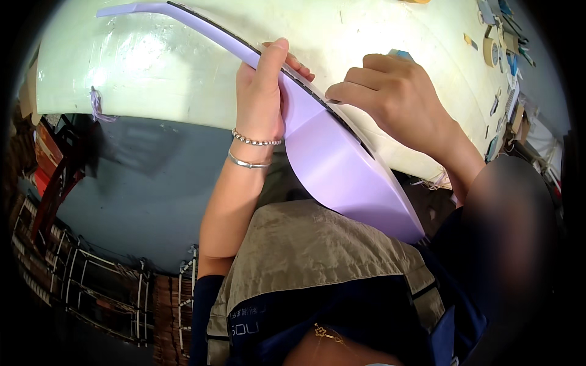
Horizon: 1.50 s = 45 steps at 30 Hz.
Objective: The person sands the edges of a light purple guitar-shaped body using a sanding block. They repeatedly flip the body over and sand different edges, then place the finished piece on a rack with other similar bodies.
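Observation:
A lavender small guitar [348, 161] slants across the view, its headstock [131, 8] at the upper left and the body's end against my apron. Its side faces me, with the dark fretboard [226, 36] along the upper edge. My left hand [262, 91] is closed round the neck near the body, thumb up along the side. Above the fretboard's body end, my right hand [390, 91] is closed, its fingers curled and pinched by the edge. A bit of blue [401, 55] shows behind its knuckles; what those fingers hold is hidden.
A pale covered table [165, 67] spreads out in front of me. Tape rolls [491, 52] and small tools lie along its right side. A purple strand [97, 104] hangs at its near left edge. Rack-like frames [104, 287] stand at the lower left.

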Motion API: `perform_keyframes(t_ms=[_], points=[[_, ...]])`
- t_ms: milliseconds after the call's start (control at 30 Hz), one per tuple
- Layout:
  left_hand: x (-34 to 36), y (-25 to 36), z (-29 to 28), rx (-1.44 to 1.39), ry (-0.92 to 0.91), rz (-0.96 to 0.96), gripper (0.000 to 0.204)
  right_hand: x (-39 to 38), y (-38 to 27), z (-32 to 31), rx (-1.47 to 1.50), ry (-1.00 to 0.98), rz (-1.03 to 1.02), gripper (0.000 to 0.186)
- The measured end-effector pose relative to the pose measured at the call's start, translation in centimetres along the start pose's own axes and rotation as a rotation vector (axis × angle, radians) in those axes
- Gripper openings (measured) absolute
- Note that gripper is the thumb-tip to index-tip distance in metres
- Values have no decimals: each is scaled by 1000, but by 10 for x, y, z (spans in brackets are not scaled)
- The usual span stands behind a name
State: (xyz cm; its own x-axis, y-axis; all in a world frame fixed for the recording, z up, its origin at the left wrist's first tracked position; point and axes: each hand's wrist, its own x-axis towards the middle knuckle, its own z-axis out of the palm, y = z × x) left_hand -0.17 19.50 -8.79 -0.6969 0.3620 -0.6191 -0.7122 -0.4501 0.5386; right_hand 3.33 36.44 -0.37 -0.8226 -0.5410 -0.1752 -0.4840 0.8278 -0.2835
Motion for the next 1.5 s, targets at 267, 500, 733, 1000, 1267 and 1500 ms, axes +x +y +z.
perform_keyframes(t_ms=[267,500,733,1000,1267,1500], points=[[3,-3,-2,-16,-28,42,23,7,-2,-1,-35,63,-43,18],[1,0,-1,15,-35,16,23,6,-6,-8,-51,-20,-53,19],[4,-4,-2,-24,-37,61,22,8,-8,-8,-84,-17,-27,18],[6,-7,-4,-39,-50,68,22,12,-6,-9,-96,-44,-33,16],[4,-3,-3,-21,-48,50,30,2,3,-7,511,-122,341,14],[-2,0,-7,-187,-116,-27,59,-33,-1,38,1236,-81,731,36]])
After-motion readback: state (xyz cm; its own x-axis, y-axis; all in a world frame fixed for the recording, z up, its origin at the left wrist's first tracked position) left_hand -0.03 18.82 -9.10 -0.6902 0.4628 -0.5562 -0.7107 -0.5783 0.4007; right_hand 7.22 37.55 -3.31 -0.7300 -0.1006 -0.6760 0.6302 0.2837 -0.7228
